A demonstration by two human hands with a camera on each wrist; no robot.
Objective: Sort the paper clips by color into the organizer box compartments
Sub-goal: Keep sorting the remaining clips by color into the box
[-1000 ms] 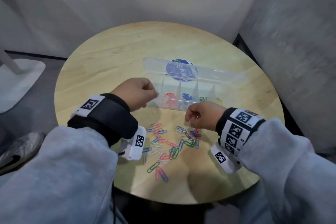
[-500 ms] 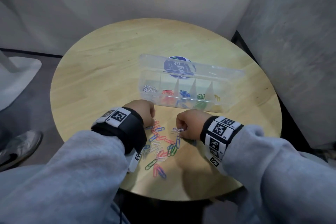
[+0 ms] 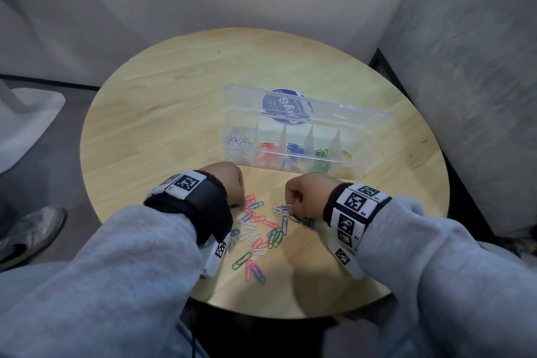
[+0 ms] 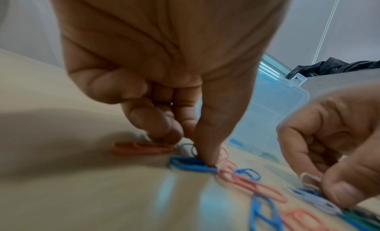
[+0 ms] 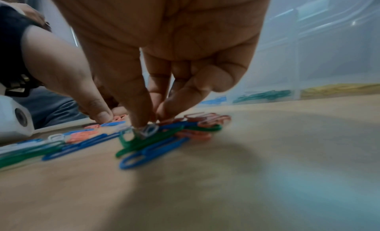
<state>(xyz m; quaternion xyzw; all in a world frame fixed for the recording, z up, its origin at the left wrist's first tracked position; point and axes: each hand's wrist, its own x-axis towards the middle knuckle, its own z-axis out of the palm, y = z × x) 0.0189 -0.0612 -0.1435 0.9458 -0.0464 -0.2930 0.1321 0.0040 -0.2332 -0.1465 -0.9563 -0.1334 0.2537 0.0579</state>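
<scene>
Both hands work the clips [image 3: 255,229] piled on the desk [image 3: 174,113] before the box [image 3: 374,136], left [image 3: 229,183] pressing a blue clip [image 4: 191,166], right [image 3: 305,197] pinching a white clip [image 5: 148,129], whose tangled neighbours may lift too.

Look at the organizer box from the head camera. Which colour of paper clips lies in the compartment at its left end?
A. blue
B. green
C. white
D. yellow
C. In the head view the leftmost compartment of the organizer box holds the white paper clips; next to the right come the red paper clips, then the blue paper clips, the green paper clips and the yellow paper clips.
</scene>
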